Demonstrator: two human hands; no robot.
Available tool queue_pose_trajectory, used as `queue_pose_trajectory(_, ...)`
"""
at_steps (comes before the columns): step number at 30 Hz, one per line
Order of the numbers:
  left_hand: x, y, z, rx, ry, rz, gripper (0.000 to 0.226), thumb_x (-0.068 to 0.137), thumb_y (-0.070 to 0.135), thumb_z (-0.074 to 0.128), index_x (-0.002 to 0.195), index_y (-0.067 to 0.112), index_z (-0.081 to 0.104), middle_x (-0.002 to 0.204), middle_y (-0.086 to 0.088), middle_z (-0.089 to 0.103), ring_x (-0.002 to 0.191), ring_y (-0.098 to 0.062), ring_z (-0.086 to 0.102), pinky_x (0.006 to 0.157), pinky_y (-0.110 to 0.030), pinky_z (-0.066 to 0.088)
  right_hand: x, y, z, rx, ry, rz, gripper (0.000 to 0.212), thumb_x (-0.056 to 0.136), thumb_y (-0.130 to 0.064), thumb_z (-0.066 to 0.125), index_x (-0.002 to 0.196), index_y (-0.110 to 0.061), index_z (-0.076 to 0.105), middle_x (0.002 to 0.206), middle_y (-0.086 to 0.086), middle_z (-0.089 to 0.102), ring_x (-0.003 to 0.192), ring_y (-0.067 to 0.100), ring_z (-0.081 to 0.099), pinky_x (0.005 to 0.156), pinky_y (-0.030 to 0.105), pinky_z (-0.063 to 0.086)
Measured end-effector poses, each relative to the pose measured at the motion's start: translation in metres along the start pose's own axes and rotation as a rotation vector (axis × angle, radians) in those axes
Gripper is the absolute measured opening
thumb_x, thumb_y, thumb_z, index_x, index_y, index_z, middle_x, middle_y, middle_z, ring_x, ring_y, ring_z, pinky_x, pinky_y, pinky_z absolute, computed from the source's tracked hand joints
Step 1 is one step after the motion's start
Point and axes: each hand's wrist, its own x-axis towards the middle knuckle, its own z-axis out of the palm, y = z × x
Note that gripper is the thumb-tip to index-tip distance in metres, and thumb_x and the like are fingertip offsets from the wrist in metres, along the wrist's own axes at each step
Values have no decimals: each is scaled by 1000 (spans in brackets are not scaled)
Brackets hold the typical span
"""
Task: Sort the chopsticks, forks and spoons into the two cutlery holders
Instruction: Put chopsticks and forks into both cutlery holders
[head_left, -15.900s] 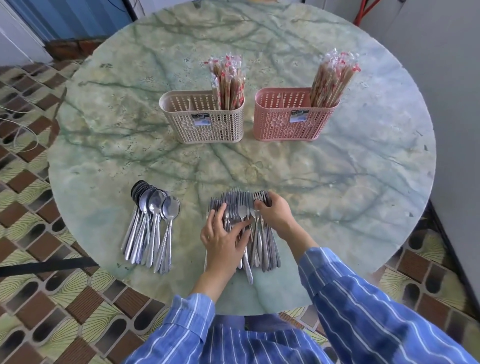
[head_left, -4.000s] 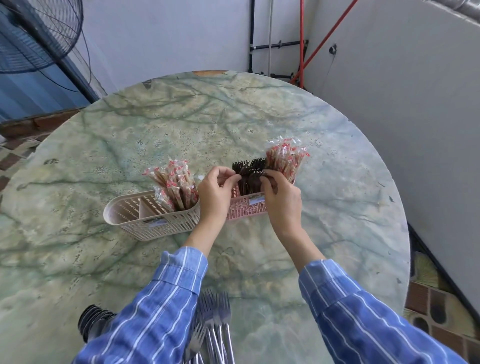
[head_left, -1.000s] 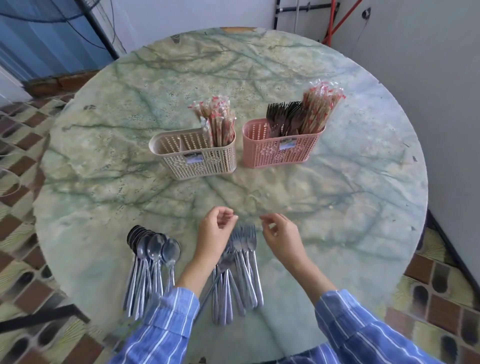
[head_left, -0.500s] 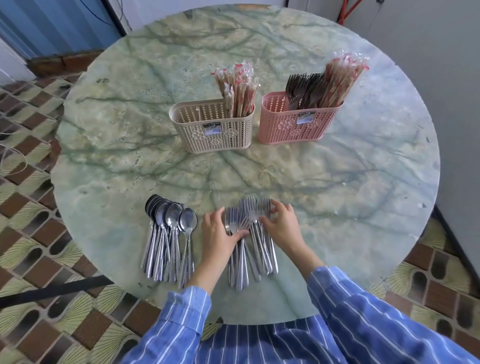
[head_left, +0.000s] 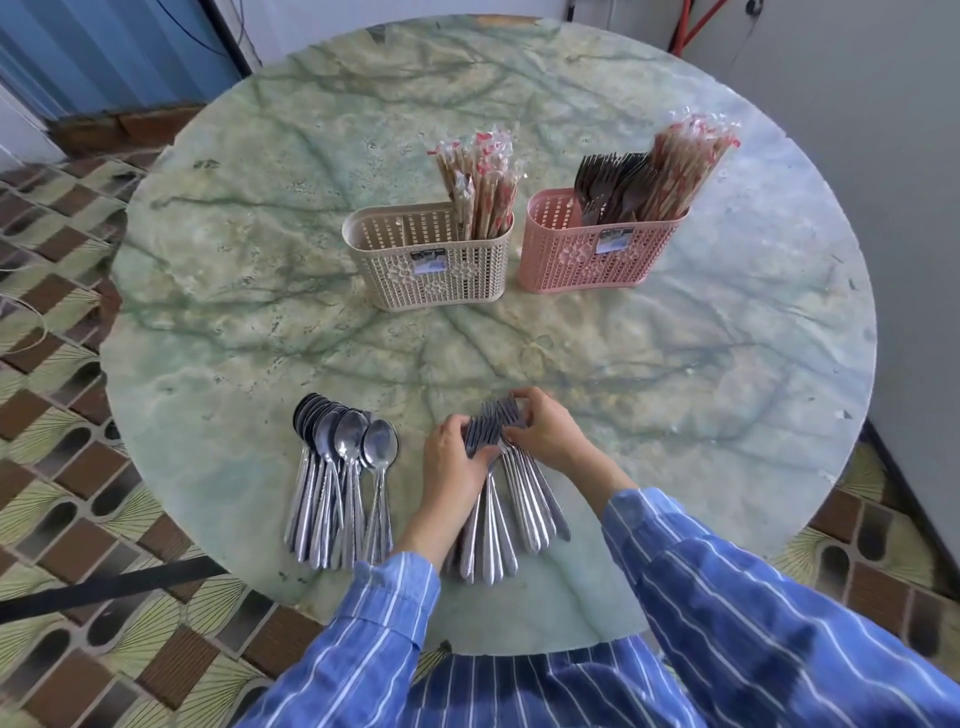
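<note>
Your left hand (head_left: 451, 460) and right hand (head_left: 546, 432) grip the fanned steel forks (head_left: 519, 506). Handles end near the front edge of the round green marble worktop (head_left: 675, 364).

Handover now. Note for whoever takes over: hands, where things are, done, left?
Left hand and right hand: both grip the tine end of the loose forks lying on the table.
Spoons: piled on the table left of them, untouched.
Pink holder: fork batch plus chopstick bundle at its right end.
Beige holder: chopstick pack at its right end only.
Done: chopsticks in both holders, forks in pink.
Left: loose forks, likely to beige; then all spoons.
</note>
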Motion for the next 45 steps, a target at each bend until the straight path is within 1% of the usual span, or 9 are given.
queue_pose_trajectory(5,2,8,-4,-67,-8,-63,29,81,19,74,104,11,58,92,-2,65,84,-21,58,62,-24,30,1,-1,2,11,-2,-15,37,83,-14,69,116,-10,55,112,6,48,107,22,48,95,32,42)
queue_pose_trajectory(10,7,8,-1,-148,-26,-128,28,85,20,69,109,11,58,98,-5,67,89,-25,61,70,-29,41,0,-2,6,78,-13,-1,33,85,-7,67,113,-9,51,92,3,57,79,16,51,64,23,39)
queue_pose_trajectory(16,4,12,9,-464,23,-220,33,93,14,58,123,6,47,104,-5,60,99,-24,58,79,-25,39,-4,-2,10,219,49,49,23,86,-10,67,110,-10,67,90,5,68,81,19,61,68,20,41)
queue_pose_trajectory(20,6,15,15,-613,-7,-257,21,96,11,52,117,10,48,109,-9,61,102,-24,59,91,-33,46,-17,-6,22,261,92,16,39,89,4,44,122,-7,63,106,7,67,95,18,61,76,19,41)
queue_pose_trajectory(24,6,15,19,-668,-69,-268,12,99,11,46,110,14,51,104,-6,65,100,-20,62,86,-30,48,-20,-1,24,420,74,48,52,85,9,38,125,-14,63,96,2,68,63,-6,56,60,11,44)
queue_pose_trajectory(32,11,26,19,-776,-163,-314,12,99,10,49,109,9,43,95,-8,59,81,-14,61,69,-25,51,-16,3,12,668,139,157,23,85,3,61,103,-12,64,82,4,66,73,16,61,68,26,50)
queue_pose_trajectory(38,19,41,20,-769,-31,-378,6,98,6,49,97,10,45,93,-11,59,77,-16,59,65,-22,51,-19,4,-3,523,79,82,20,90,-12,60,106,-22,67,91,6,66,75,15,59,73,31,51)
queue_pose_trajectory(41,25,52,15,-757,51,-380,7,97,9,51,97,7,44,88,-9,54,71,-14,53,61,-23,48,-31,9,-16,487,-167,75,41,87,-32,68,124,-23,51,103,-1,61,85,9,61,74,20,50)
queue_pose_trajectory(45,33,67,13,-796,103,-378,9,96,12,53,99,7,45,94,-10,55,76,-14,53,66,-24,45,-32,17,-28,97,-298,-12,62,74,-45,79,118,-15,48,101,-1,60,90,17,59,74,29,47)
